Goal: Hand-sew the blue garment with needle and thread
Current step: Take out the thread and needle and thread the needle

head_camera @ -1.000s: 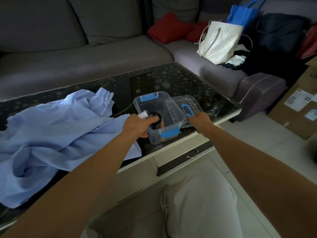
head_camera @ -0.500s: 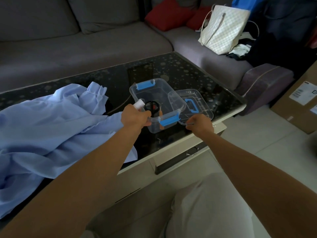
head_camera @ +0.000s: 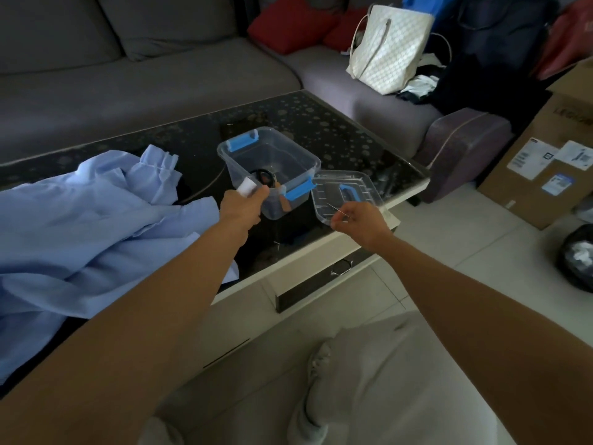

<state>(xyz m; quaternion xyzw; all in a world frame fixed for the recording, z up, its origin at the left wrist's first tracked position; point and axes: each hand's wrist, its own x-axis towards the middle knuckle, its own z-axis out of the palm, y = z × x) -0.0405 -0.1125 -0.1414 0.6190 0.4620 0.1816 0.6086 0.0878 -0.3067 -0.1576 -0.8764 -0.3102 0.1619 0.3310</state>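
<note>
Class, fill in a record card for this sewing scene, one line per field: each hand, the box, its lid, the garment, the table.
left hand: grips a small white spool at the box's near rim
right hand: pinches a thin needle over the lid
clear box: open, blue latches, a dark ring inside
lid: off, lying right of the box, blue handle
blue garment: crumpled on the table's left part
table: dark glass top
</note>
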